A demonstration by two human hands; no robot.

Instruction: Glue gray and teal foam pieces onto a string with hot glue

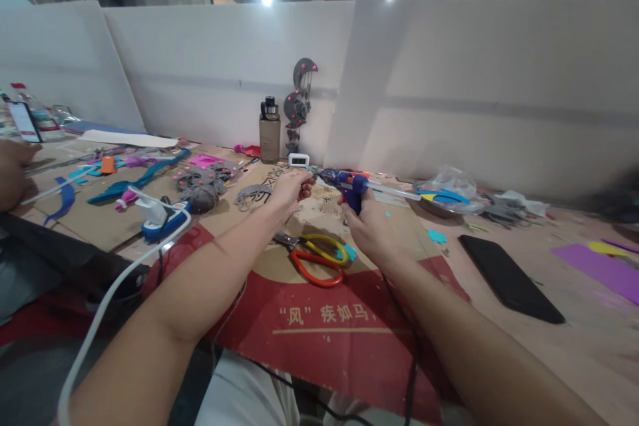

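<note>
My right hand is wrapped round the grip of a blue hot glue gun, and a clear glue stick juts from its rear. The gun's nozzle points left, toward my left hand. My left fingers are pinched together close to that nozzle; whatever they hold is too small to make out. Below both hands lies a pair of scissors with one red and one yellow handle, on a red and brown cardboard sheet. Small turquoise pieces lie beside the scissors.
A bottle and a dark hanging ornament stand by the white partition. Grey yarn and a power strip lie left. A black phone lies right. Another person's hand is far left.
</note>
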